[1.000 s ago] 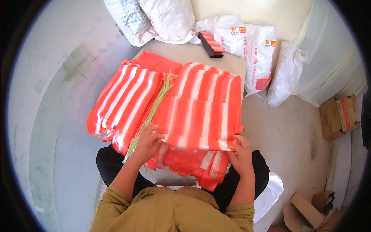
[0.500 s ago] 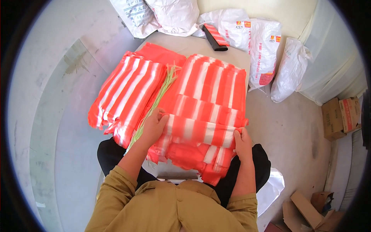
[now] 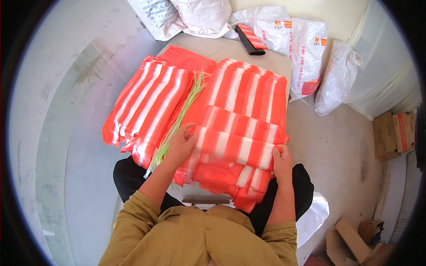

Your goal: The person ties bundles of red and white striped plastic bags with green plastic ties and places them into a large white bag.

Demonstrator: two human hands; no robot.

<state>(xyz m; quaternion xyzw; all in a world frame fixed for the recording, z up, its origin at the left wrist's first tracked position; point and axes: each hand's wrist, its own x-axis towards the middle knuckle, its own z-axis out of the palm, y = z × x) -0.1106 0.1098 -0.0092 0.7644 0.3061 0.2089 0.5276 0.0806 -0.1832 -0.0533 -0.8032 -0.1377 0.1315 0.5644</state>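
Observation:
A folded flap of a red-and-white striped plastic bag point(image 3: 235, 148) lies across the near part of a thick stack of such bags point(image 3: 242, 91). At its left end is my left hand point(image 3: 181, 144), with thumb and fingers apart beside the edge. My right hand point(image 3: 282, 162) pinches the flap's right edge between thumb and fingers. Crumpled red bag ends point(image 3: 217, 177) hang below the flap, toward my lap. To the left is a second striped stack point(image 3: 146, 104), with a bundle of pale green ties point(image 3: 179, 117) running between the two stacks.
A black-and-striped roll or folded bundle point(image 3: 250, 40) rests at the far end of the table point(image 3: 275, 64). Several white sacks point(image 3: 306, 57) stand beyond it. Cardboard boxes point(image 3: 385, 136) are at the right, and opened cartons point(image 3: 353, 239) lie at the lower right.
The thumb and fingers of my left hand have spread apart at the flap's left edge. The flap lies flatter, and my right hand keeps its pinch. The whole view has shifted slightly.

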